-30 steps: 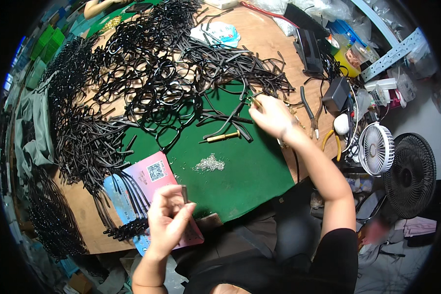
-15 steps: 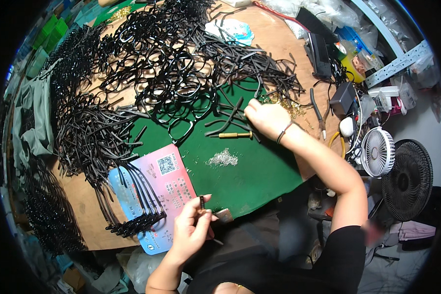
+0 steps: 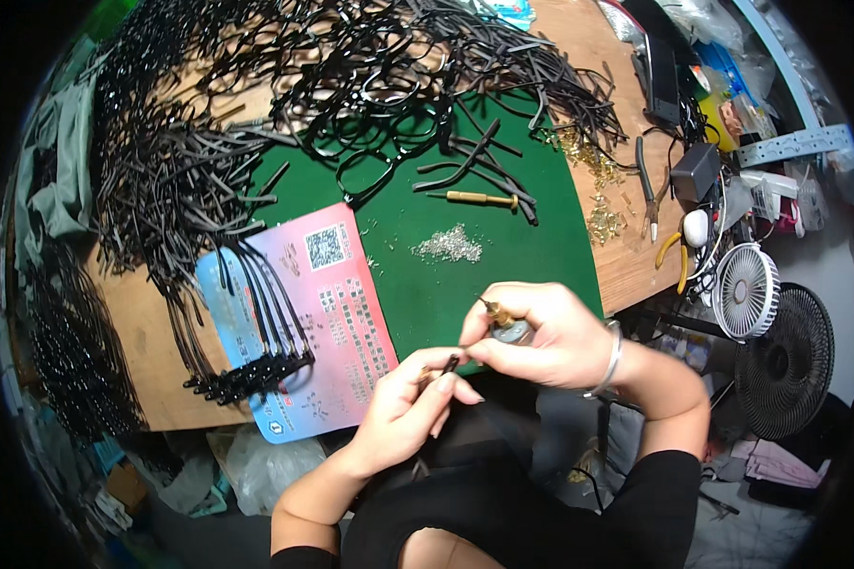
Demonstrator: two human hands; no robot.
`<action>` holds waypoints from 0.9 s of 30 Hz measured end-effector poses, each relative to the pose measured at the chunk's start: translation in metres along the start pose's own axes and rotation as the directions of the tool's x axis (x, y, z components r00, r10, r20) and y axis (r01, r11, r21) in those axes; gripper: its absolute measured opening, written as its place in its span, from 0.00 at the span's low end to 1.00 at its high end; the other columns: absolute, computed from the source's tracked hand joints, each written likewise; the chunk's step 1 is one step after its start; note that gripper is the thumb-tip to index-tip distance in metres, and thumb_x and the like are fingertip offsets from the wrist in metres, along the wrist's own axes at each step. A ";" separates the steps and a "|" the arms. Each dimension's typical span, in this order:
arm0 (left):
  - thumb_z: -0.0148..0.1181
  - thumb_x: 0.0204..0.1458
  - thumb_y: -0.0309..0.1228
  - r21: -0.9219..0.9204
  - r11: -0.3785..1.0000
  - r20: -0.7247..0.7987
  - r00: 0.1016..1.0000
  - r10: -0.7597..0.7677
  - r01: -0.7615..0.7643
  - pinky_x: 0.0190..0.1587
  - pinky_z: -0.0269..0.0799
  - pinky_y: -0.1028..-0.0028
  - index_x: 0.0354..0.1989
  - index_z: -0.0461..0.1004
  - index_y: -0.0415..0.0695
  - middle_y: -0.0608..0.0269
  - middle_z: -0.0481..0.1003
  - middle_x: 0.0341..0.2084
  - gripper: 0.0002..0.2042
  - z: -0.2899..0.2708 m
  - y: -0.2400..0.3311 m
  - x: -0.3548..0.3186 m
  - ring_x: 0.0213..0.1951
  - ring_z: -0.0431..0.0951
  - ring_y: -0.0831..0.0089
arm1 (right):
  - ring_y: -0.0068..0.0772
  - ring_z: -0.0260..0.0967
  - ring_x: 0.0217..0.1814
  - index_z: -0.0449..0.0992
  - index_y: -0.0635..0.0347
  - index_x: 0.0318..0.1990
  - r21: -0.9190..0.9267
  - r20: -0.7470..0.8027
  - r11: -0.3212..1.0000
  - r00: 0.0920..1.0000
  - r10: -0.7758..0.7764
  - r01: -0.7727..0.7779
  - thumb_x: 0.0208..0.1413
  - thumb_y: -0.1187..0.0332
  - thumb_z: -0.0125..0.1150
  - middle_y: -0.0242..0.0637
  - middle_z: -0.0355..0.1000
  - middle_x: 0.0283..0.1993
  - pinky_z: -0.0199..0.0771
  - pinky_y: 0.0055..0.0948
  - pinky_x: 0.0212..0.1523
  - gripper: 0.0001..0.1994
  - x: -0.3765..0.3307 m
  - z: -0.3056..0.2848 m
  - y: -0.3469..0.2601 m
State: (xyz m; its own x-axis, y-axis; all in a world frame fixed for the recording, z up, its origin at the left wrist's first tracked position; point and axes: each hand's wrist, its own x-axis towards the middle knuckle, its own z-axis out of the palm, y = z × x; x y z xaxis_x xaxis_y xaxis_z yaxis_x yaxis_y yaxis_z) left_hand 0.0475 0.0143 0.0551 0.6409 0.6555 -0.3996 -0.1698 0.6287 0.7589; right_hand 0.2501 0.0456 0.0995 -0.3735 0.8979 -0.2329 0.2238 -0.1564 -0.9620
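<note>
Hands are being held together just past the near edge of the green mat. A thin black temple piece is being pinched in the fingers of the left hand, while a small brass-tipped screwdriver is being gripped in the closed right hand, its tip just beside the piece. A pink and blue card is lying to the left, with black temple pieces being kept in a row on it.

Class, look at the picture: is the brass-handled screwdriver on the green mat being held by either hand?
No. That screwdriver lies alone on the green mat, while both hands, left and right, work together nearer the body.
</note>
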 end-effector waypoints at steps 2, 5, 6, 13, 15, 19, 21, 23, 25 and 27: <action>0.42 0.61 0.29 -0.038 0.997 -0.019 0.998 0.060 -0.061 0.20 0.59 0.88 0.51 0.62 0.39 0.61 0.75 0.29 0.13 0.008 0.000 0.002 0.16 0.62 0.88 | 0.14 0.64 0.28 0.73 0.65 0.35 0.208 -0.026 0.976 0.997 0.070 -0.063 0.51 0.73 0.57 0.29 0.70 0.29 0.66 0.16 0.27 0.05 0.002 0.013 0.009; 0.42 0.61 0.29 -0.102 0.992 -0.051 0.996 0.069 -0.074 0.19 0.57 0.88 0.51 0.62 0.39 0.58 0.75 0.31 0.13 0.008 0.001 0.000 0.15 0.61 0.88 | 0.11 0.63 0.27 0.72 0.64 0.36 0.442 -0.015 0.889 0.990 0.142 -0.121 0.54 0.72 0.58 0.27 0.69 0.29 0.64 0.13 0.25 0.05 0.004 0.019 0.021; 0.42 0.61 0.29 -0.123 0.990 -0.049 0.996 0.068 -0.074 0.18 0.57 0.88 0.51 0.62 0.39 0.58 0.75 0.32 0.13 0.007 0.002 0.000 0.14 0.60 0.88 | 0.11 0.63 0.26 0.72 0.64 0.36 0.466 -0.039 0.880 0.991 0.127 -0.095 0.54 0.72 0.58 0.27 0.69 0.29 0.64 0.13 0.25 0.06 0.006 0.024 0.022; 0.43 0.60 0.29 -0.418 0.908 0.036 0.999 -0.011 0.025 0.16 0.55 0.89 0.50 0.63 0.38 0.54 0.73 0.37 0.12 0.003 0.002 0.000 0.14 0.59 0.88 | 0.14 0.65 0.23 0.70 0.64 0.36 0.617 -0.056 0.785 0.992 0.112 -0.053 0.54 0.76 0.57 0.31 0.68 0.29 0.65 0.13 0.22 0.04 0.012 0.035 0.030; 0.43 0.60 0.29 -0.482 0.876 0.052 0.999 0.004 0.022 0.16 0.55 0.89 0.49 0.64 0.38 0.54 0.73 0.38 0.11 0.002 -0.002 0.002 0.14 0.59 0.88 | 0.16 0.64 0.23 0.69 0.64 0.34 0.645 -0.077 0.762 0.989 0.126 -0.046 0.53 0.78 0.56 0.37 0.67 0.33 0.63 0.14 0.20 0.03 0.012 0.036 0.033; 0.43 0.60 0.29 -0.339 0.938 -0.021 0.997 0.068 -0.071 0.15 0.52 0.89 0.47 0.65 0.37 0.53 0.73 0.39 0.11 0.002 -0.010 0.005 0.13 0.57 0.90 | 0.17 0.61 0.21 0.69 0.63 0.33 0.724 0.028 0.677 0.987 0.160 -0.130 0.51 0.74 0.58 0.37 0.66 0.31 0.62 0.15 0.21 0.05 0.011 0.034 0.041; 0.44 0.60 0.28 -0.208 0.976 0.006 0.997 0.076 -0.073 0.20 0.60 0.87 0.46 0.65 0.36 0.53 0.73 0.40 0.10 -0.003 -0.004 0.003 0.18 0.65 0.87 | 0.15 0.63 0.21 0.70 0.65 0.35 0.784 0.181 0.585 0.978 0.106 -0.208 0.53 0.69 0.58 0.32 0.68 0.25 0.63 0.15 0.22 0.08 0.013 0.026 0.043; 0.44 0.60 0.27 -0.103 0.984 0.012 0.989 0.150 -0.148 0.28 0.67 0.84 0.45 0.66 0.34 0.53 0.74 0.40 0.10 -0.005 -0.007 0.003 0.25 0.71 0.83 | 0.16 0.62 0.21 0.70 0.65 0.34 0.655 0.278 0.660 0.929 0.243 -0.368 0.53 0.68 0.59 0.32 0.68 0.26 0.64 0.16 0.23 0.09 0.019 0.019 0.039; 0.44 0.59 0.26 -0.021 0.953 -0.001 0.953 0.302 -0.302 0.38 0.72 0.78 0.46 0.66 0.33 0.53 0.74 0.40 0.10 -0.006 -0.016 0.004 0.34 0.76 0.77 | 0.17 0.62 0.21 0.69 0.64 0.35 0.657 0.348 0.626 0.906 0.241 -0.419 0.53 0.67 0.60 0.31 0.68 0.26 0.64 0.17 0.23 0.09 0.022 0.019 0.040; 0.45 0.59 0.25 0.006 0.972 0.010 0.972 0.234 -0.234 0.50 0.69 0.72 0.46 0.66 0.33 0.55 0.74 0.39 0.10 -0.009 -0.013 -0.001 0.45 0.74 0.70 | 0.17 0.62 0.21 0.68 0.63 0.35 0.641 0.350 0.629 0.897 0.271 -0.440 0.53 0.67 0.59 0.30 0.67 0.26 0.64 0.17 0.23 0.09 0.021 0.020 0.039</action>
State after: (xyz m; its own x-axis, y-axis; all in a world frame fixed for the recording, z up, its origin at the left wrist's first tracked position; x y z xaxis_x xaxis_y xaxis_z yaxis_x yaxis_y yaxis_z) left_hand 0.0421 0.0091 0.0407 0.5904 0.7805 -0.2057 -0.3107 0.4550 0.8346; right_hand 0.2328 0.0503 0.0539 -0.5897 0.6185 -0.5193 -0.2719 -0.7575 -0.5935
